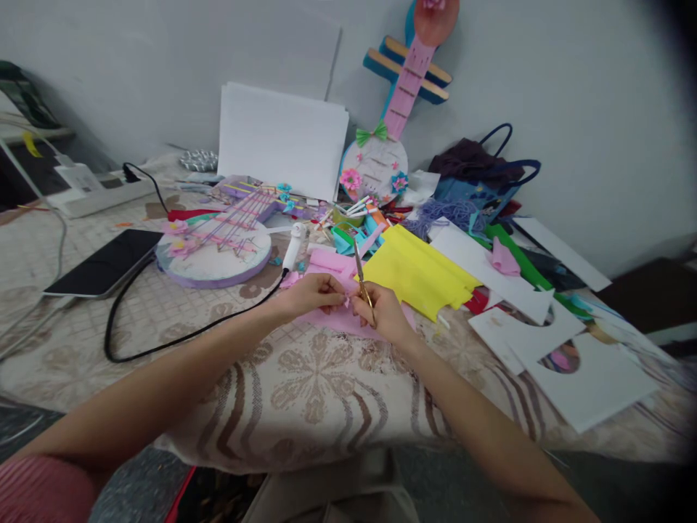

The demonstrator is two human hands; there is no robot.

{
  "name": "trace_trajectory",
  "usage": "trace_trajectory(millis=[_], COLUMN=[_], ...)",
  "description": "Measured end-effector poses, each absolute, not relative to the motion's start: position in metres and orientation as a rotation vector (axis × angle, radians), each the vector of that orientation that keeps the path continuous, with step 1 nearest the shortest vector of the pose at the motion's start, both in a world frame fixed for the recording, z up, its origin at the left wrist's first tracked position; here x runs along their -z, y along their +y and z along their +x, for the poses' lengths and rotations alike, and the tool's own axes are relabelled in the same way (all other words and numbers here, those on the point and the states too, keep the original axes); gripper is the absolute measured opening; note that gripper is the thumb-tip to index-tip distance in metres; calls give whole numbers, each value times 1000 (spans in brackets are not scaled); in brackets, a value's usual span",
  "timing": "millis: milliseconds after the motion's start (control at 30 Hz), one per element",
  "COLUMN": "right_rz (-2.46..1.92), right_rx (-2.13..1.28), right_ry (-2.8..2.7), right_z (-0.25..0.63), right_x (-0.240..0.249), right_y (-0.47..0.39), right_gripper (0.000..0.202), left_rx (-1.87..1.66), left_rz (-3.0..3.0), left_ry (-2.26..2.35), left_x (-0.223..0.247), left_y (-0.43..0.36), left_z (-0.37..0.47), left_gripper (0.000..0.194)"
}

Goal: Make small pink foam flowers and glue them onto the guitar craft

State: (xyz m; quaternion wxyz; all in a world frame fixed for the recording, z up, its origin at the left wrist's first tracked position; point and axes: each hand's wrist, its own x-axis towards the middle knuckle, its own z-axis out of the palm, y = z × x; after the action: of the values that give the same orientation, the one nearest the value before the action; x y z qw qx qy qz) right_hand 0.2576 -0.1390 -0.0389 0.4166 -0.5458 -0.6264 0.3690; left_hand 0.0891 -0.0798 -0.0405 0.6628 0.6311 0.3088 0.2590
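Note:
Near the middle of the table my left hand [321, 292] pinches a small pink paper piece [347, 299], its fingers pressed together. Close beside it on the right, my right hand [380, 309] is closed round gold-handled scissors [360, 270], whose blades point up and away from me. The fingertips of both hands nearly meet at the pink piece. Beneath them lies pink paper [340, 319], with a pink roll [329, 260] just behind. A white glue gun [294, 247] with a black cable rests behind my left hand. Yellow paper [417, 269] spreads out to the right of the scissors.
A round stringed craft [215, 250] and a black tablet [106, 263] lie at the left. White sheets [283, 138] and a decorated pink-and-blue instrument [375, 163] lean against the wall. Purple yarn [446, 218] and cut white boards [591, 378] are at the right.

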Motion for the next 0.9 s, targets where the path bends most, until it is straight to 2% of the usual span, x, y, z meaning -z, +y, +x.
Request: trace_trajectory(millis=[167,400,600,767,900], right_rz=[-1377,-1326,-1232,-1212,-1240], right_rx=[-795,-1027,-1226,-1231,-1160], right_ry=[-1635,-1493,-1342,-1306,-1405], right_z=[257,257,260,260,260], right_x=[45,36,40,40,35], right_y=[-139,-140,-136,-136,-139], right_gripper=[11,12,23,29,21], left_rx=[-591,-589,-589,-602,-588], left_rz=[1402,1334,1289,1336,1371], left_ry=[670,663,654,664,646], left_x=[38,39,33,33,34], left_y=[-82,-81,-82,-82,-81], left_z=[90,89,87,87,88], left_gripper=[23,20,20,19,19])
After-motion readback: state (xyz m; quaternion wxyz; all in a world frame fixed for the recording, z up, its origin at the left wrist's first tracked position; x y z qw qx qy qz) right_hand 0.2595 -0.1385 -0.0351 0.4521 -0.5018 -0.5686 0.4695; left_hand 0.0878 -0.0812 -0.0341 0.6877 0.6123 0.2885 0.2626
